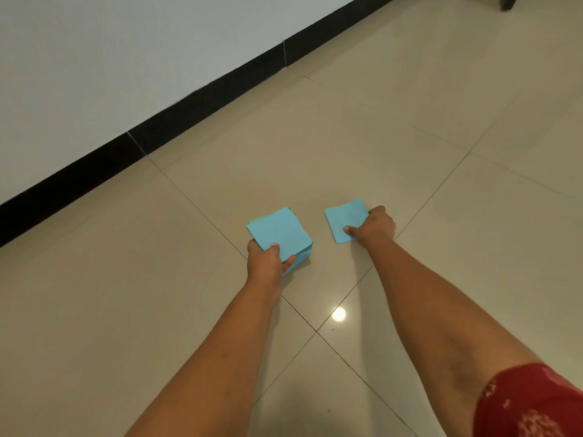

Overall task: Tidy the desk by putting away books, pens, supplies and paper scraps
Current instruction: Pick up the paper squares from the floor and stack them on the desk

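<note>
Both arms reach down toward a beige tiled floor. My left hand point(265, 258) grips a stack of light blue square paper notes point(279, 233), thumb on top and fingers curled under its near edge; a green sheet peeks out at the stack's far corner. To the right, my right hand point(377, 225) pinches a single light blue paper note point(345, 220), thumb pressed on its near right corner. The note lies low over the floor; whether it touches the tiles I cannot tell.
A white wall point(110, 58) with a black skirting board point(189, 105) runs diagonally across the upper left. Tile seams cross beneath the hands. A dark furniture leg point(508, 3) shows at the top right. A red patterned sleeve point(530, 405) is at the lower right.
</note>
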